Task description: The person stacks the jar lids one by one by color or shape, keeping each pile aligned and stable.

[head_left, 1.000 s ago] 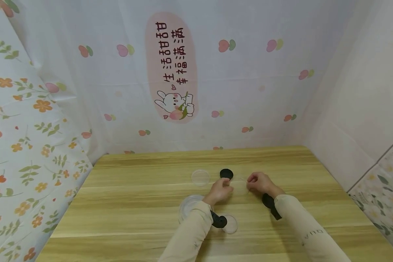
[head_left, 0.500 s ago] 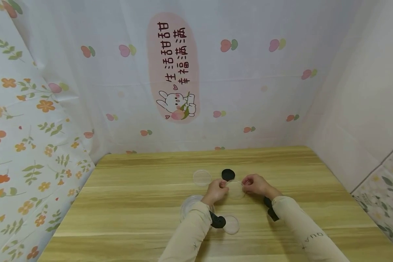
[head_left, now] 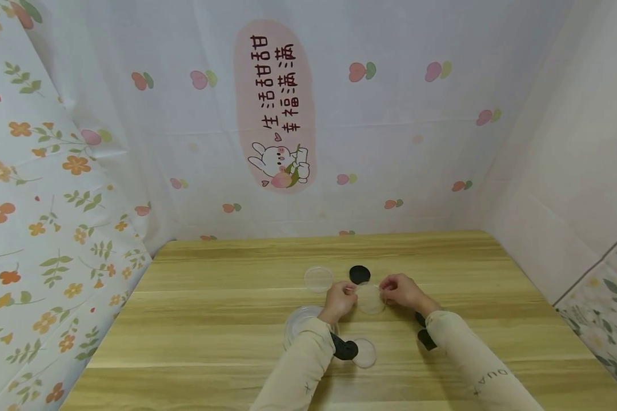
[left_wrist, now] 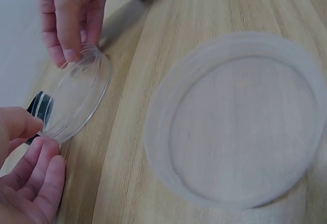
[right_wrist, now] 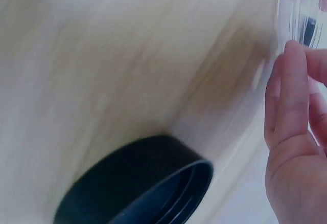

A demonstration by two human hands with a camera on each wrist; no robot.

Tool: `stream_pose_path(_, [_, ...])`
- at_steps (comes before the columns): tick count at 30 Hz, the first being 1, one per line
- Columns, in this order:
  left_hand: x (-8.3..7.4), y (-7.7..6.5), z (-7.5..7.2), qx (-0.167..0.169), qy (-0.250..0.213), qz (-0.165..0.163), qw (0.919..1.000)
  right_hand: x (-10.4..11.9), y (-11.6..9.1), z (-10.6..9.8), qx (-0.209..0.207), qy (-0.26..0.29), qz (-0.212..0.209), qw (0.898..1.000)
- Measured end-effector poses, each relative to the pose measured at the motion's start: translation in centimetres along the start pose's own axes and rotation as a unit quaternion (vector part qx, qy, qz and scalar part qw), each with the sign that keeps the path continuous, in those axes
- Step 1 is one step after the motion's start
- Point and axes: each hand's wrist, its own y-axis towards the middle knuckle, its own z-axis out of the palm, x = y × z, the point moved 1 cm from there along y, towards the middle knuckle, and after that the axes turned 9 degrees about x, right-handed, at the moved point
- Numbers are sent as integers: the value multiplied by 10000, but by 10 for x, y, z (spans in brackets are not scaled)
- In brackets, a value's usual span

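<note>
My left hand (head_left: pixel 338 301) and right hand (head_left: pixel 403 290) pinch opposite sides of a clear petri dish (head_left: pixel 371 299) over the table's middle. In the left wrist view, this petri dish (left_wrist: pixel 97 98) is tilted, with the left thumb and fingers at its near rim and the right fingers at its far rim. More than one clear edge shows, but I cannot tell whether a cover is on it. Just beyond the dish lies a black round cap (head_left: pixel 359 274). The right wrist view shows a black hollow cap (right_wrist: pixel 127 183) with ridges inside, below my right hand (right_wrist: pixel 294 132).
A clear round disc (head_left: pixel 319 279) lies at the back left. A larger clear round dish (head_left: pixel 297 324) is partly covered by my left sleeve (head_left: pixel 298 365). Another clear shallow dish (head_left: pixel 366 355) sits by the left wrist. A printed cloth stands behind the wooden table (head_left: pixel 211 319).
My hands have come closer together, the left now pinching the dish's left side. The dish shows more plainly between them. The other pieces stay put, with a slight shift of the view.
</note>
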Motion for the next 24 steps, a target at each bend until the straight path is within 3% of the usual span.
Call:
stream_pose_path(1, [-30,-22,-18,-99,-57,145,9998,1,0,0,-57,-75,-7,10000])
stream_pose_path(2, [-48,-34,-29,-62,-145,50,9999,2,0,0,-112,-160,-14,9998])
stream_pose_path(5, [-86,-62,-54,71,-367,-23,9993,5,0,0,-262,-358,-17,9990])
stream_pose_path(6, [-84,-61,-56,133,-515,-49,9986,6,1,0,-293,-352,12,9989])
stream_pose_path(7, [-84,-62,-58,42,-531,189,9984,7,1,1,-328,-347,63,9988])
stream_pose_path(8, [-95,-68,-64,104,-599,52,9981,7,1,1,-345,-334,74,9988])
stream_pose_path(13, [-131,-90,-87,-81,-587,58,9982,13,1,0,-477,-317,-53,9983])
stream_pose_path(14, [-145,-98,-94,-45,-590,-179,9981,14,1,0,-486,-324,-99,9982])
stream_pose_path(17, [-161,-108,-104,-159,-462,-199,9986,18,0,0,-527,-319,-132,9980])
stream_pose_path(24, [-166,-109,-116,-374,-90,-14,9993,28,1,2,-583,-441,-249,9970])
